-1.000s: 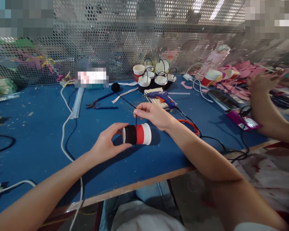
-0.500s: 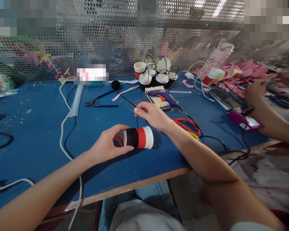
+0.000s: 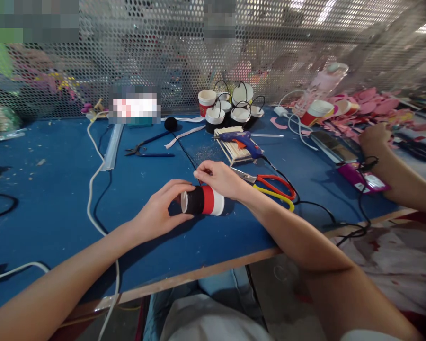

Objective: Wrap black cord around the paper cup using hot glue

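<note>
My left hand (image 3: 159,211) grips the base end of a paper cup (image 3: 203,201) that lies on its side just above the blue table (image 3: 57,199). The cup is red and white, with black yarn wound round its base half. My right hand (image 3: 218,177) is closed in a pinch on the black yarn strand (image 3: 184,149) right at the cup's upper side. The strand runs back across the table to a black yarn ball (image 3: 170,124).
Red and yellow scissors (image 3: 273,185) lie just right of my right hand. Behind are a blue glue gun (image 3: 239,139) on wooden sticks, several finished cups (image 3: 230,111), and pliers (image 3: 142,150). Cables cross the table. Another person's arm (image 3: 394,166) rests at the right by pink cutouts.
My right hand has come down and slightly toward the cup, bringing the yarn close against it. The cup has turned a little in my left hand.
</note>
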`<action>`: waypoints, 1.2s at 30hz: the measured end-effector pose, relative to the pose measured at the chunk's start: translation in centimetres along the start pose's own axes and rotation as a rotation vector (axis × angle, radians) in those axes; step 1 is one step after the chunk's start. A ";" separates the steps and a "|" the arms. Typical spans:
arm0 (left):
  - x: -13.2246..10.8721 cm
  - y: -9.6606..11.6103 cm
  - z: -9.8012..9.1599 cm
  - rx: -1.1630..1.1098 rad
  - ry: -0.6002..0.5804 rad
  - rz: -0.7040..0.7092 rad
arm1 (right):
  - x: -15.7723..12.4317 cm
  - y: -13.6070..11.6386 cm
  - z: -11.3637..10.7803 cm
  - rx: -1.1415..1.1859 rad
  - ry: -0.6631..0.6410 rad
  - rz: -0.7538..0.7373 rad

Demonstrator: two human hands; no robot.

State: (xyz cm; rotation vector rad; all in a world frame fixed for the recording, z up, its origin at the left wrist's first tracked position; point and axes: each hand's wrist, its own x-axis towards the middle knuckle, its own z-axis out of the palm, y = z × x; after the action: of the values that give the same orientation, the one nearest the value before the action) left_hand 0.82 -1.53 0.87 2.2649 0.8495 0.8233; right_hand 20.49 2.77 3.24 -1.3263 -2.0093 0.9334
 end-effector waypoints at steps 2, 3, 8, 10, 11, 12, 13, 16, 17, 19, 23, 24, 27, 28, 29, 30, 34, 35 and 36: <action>0.0 0.2 0.0 0.015 -0.021 -0.023 | -0.1 -0.1 0.0 -0.039 0.000 0.012; 0.0 0.3 0.0 0.014 -0.028 -0.042 | -0.2 -0.2 0.1 -0.053 0.001 0.019; 0.1 0.7 0.0 -0.115 -0.020 -0.257 | -0.4 -0.4 0.4 -0.091 0.007 0.007; 0.1 0.8 0.1 -0.189 -0.057 -0.372 | -0.6 -0.4 0.6 -0.097 0.014 -0.006; 0.1 0.9 0.1 -0.223 -0.080 -0.419 | -0.7 -0.4 0.6 -0.094 0.016 -0.009; 0.1 1.0 0.2 -0.252 -0.096 -0.451 | -0.8 -0.4 0.6 -0.091 0.014 -0.007; 0.1 1.1 0.2 -0.275 -0.101 -0.467 | -0.9 -0.4 0.5 -0.084 0.009 -0.004; 0.1 1.2 0.4 -0.287 -0.062 -0.430 | -1.3 -0.7 0.0 -0.026 -0.006 -0.020; 0.1 1.2 0.4 -0.275 -0.045 -0.399 | -1.5 -0.7 -0.2 0.000 -0.008 -0.035; 0.1 1.2 0.4 -0.245 -0.014 -0.331 | -1.7 -0.8 -0.6 0.041 -0.006 -0.065; 0.0 1.1 0.3 -0.174 0.021 -0.202 | -1.9 -0.8 -1.0 0.056 0.005 -0.073; -0.1 1.0 0.3 -0.161 0.023 -0.172 | -1.9 -0.7 -1.1 0.058 0.005 -0.072; -0.1 0.8 0.3 -0.125 0.027 -0.095 | -1.8 -0.7 -1.0 0.059 -0.003 -0.081; -0.1 0.7 0.3 -0.111 0.025 -0.074 | -1.8 -0.7 -1.0 0.057 -0.004 -0.084; -0.2 0.6 0.3 -0.096 0.021 -0.056 | -1.7 -0.7 -1.0 0.055 -0.005 -0.084; -0.2 0.6 0.3 -0.077 0.017 -0.041 | -1.7 -0.7 -1.0 0.055 -0.007 -0.080; -0.1 0.6 0.1 0.001 0.002 -0.018 | -1.8 -0.9 -1.0 0.077 -0.009 -0.067; -0.1 0.7 0.1 0.016 0.001 -0.013 | -1.8 -0.9 -1.0 0.086 -0.007 -0.074; -0.1 0.7 0.1 0.028 -0.002 -0.007 | -1.7 -0.9 -1.0 0.097 -0.004 -0.083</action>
State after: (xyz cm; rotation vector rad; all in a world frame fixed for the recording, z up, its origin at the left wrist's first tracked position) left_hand 1.08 -2.05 1.29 2.2852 0.8730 0.8107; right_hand 21.32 1.15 4.45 -1.1804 -1.9809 0.9826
